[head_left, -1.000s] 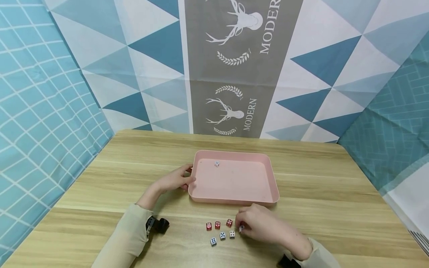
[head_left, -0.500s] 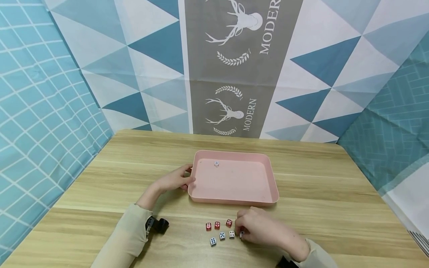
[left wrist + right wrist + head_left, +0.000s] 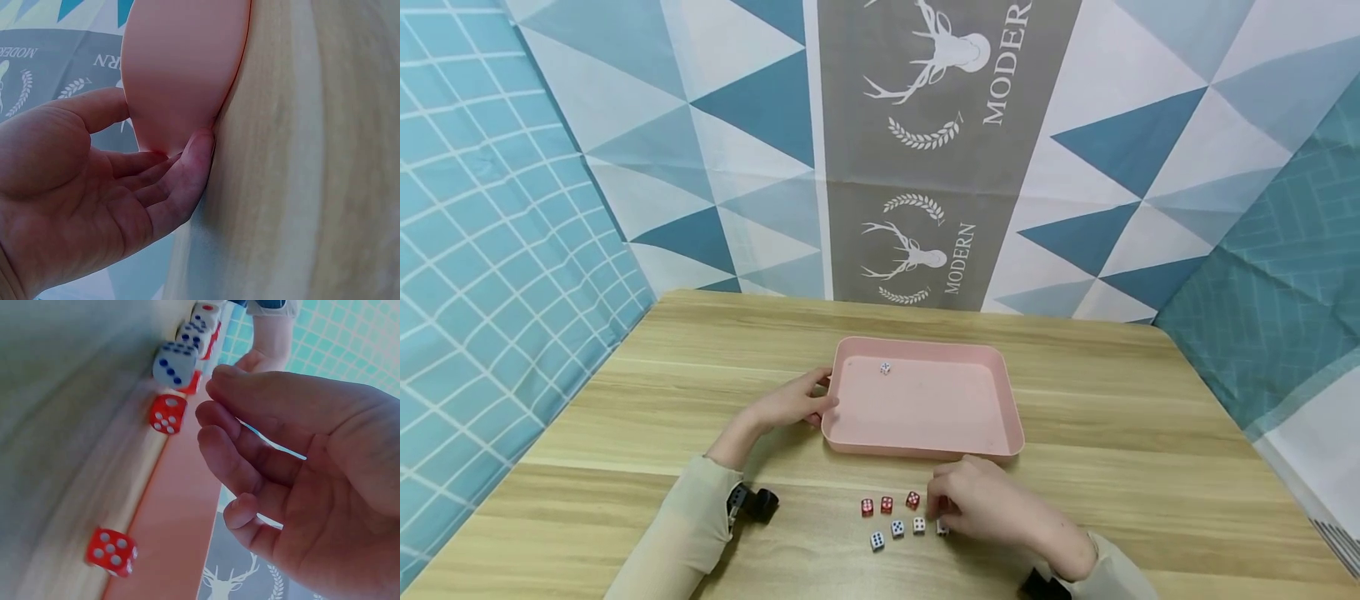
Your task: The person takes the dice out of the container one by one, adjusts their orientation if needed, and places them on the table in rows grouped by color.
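Note:
My left hand [image 3: 793,402] grips the left side of a shallow pink tray [image 3: 1011,400]. In the left wrist view its thumb and curled fingers hold the tray's wall and lower edge. My right hand [image 3: 977,500] hovers just over a white die [image 3: 942,527], at the right end of a row of white dice. Its fingers are loosely bent, with nothing between them in the right wrist view. That view shows the nearest white die [image 3: 174,364] apart from the thumb. Red dice, including one red die [image 3: 913,500], form a second row nearer the tray.
One white die [image 3: 885,367] lies inside the tray near its back left. In the right wrist view a red die [image 3: 111,551] sits on the wooden table [image 3: 1097,467] near the tray's wall. Patterned cloths hang behind and at both sides.
The white die in my right fingers has gone down to the table at the end of the white row. The fingers have let go and lifted slightly. My left hand stays put.

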Demonstrator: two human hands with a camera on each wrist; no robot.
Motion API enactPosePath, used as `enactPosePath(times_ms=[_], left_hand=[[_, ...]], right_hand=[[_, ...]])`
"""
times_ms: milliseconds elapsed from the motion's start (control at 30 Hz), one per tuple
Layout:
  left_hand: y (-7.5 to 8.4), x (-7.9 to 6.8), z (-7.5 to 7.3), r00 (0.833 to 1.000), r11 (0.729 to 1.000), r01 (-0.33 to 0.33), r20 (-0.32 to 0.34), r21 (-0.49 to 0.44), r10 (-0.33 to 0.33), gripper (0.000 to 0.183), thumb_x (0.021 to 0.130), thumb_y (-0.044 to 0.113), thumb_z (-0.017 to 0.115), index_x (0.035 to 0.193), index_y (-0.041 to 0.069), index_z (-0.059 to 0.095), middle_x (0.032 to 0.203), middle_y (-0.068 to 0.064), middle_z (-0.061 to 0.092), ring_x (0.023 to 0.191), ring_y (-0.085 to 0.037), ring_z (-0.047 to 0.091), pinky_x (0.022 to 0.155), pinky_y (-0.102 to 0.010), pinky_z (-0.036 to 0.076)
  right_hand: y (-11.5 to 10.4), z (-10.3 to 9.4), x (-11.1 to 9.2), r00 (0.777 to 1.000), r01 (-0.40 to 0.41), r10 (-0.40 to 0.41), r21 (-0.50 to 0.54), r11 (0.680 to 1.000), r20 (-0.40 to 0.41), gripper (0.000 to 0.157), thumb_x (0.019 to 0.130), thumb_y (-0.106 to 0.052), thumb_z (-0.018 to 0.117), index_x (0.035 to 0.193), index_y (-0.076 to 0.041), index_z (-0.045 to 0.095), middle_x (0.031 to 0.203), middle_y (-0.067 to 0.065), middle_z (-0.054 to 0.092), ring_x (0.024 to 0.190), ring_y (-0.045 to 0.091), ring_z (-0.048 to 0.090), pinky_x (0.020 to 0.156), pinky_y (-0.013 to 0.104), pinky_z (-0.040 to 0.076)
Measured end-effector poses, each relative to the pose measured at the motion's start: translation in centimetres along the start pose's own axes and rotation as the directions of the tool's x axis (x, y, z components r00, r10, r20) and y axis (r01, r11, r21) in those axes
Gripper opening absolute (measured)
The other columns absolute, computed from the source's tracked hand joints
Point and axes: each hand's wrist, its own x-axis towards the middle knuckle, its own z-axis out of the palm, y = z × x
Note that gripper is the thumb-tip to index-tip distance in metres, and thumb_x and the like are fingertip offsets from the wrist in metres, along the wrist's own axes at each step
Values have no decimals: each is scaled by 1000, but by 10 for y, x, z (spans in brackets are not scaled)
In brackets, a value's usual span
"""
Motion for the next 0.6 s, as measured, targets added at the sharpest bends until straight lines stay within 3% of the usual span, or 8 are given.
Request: enactPosePath(times_ms=[433, 600], left_hand=[[-2, 0, 0, 1000, 1000, 0, 0, -4, 0, 55, 93, 14, 49, 140, -1, 24, 128, -24, 39, 81, -18, 57, 71, -32, 52], [-1, -2, 0, 999, 999, -48, 24, 2, 48, 57, 93, 17, 49, 138, -5, 22, 126, -27, 37, 81, -17, 58, 70, -29, 52]], right_hand=[[22, -21, 27, 997, -33, 27, -78, 996, -78, 11, 77, -20, 70, 70, -22, 62, 69, -15, 55, 63, -2, 48, 65, 25, 43], [35, -29, 38, 993, -50, 41, -82, 995, -111, 8, 76, -12, 66, 72, -18, 62, 70, -8, 59, 63, 4, 49, 62, 24, 44]])
